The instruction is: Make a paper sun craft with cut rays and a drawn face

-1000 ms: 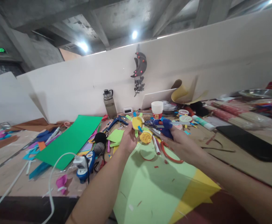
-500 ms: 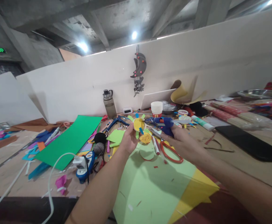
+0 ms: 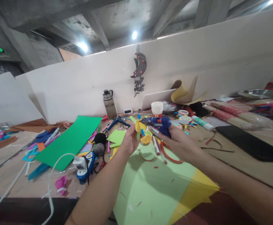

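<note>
Between the fingers of my left hand is a yellow paper disc with green and blue strips sticking out around its rim. My right hand is wrapped round a blue hot glue gun, its nozzle pointing left at the disc's edge. Whether the nozzle touches the disc I cannot tell. Just below them lies a round yellow coil. Orange-handled scissors and a white marker rest on pale green paper under my hands.
A green sheet and a blue power strip with a white cable lie at left. Behind stand a water bottle and stacked white cups. At right are a glue stick tube and a black slab.
My right hand has brought the glue gun slightly left, closer to the disc. The disc in my left hand has tilted a little.
</note>
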The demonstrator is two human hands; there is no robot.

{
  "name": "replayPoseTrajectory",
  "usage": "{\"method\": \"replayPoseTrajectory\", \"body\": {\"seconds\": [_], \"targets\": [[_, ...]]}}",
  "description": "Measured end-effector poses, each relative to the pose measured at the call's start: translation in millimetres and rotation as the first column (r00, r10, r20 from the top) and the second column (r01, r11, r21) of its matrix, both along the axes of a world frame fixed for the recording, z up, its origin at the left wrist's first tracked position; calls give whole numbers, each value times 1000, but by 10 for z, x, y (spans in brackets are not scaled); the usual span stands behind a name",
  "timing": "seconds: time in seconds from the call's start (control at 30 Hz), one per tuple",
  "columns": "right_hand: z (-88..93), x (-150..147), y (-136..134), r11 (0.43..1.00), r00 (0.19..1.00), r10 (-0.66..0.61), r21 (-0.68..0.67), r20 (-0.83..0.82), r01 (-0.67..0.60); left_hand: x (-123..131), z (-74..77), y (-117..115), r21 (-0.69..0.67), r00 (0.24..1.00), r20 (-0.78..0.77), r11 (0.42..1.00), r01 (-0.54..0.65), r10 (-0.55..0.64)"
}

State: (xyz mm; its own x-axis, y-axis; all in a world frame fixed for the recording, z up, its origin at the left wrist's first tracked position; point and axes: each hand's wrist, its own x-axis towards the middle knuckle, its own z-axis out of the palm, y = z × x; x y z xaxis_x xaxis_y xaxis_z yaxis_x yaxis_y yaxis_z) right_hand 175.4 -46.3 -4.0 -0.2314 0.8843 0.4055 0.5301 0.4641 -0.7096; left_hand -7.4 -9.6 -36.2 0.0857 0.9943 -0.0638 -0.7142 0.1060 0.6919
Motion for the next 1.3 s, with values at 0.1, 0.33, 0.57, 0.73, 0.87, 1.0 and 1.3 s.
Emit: {"method": "replayPoseTrajectory", "body": {"seconds": [0.1,0.33,0.57,0.73,0.87,1.0,1.3], "targets": [[0,-23,-15,999,999,23,-28,42,-21,-19,-30,3,-17,1000,-21,1000,5,-5],[-20,-36,-23,1000,997,-4,-22,79,6,-40,-37,22,-59,999,-32,998,3,-5],[55,-20,-90,1000,994,5,-21,109,-2,-41,-39,40,-69,1000,-8,997,-23,23],[96,-24,-124,998,996,53,-43,73,-50,-40,-22,26,-68,1000,-1,997,-19,19],[96,-12,-125,997,995,65,-35,75,-62,-38,-15,22,-58,999,11,998,-33,34],[78,-3,-115,999,993,31,-14,113,-30,-35,-20,30,-53,999,7,998,-37,37],[68,-18,-108,998,992,34,-52,118,-28,-19,-3,12,-70,1000,-2,997,-31,31]]}}
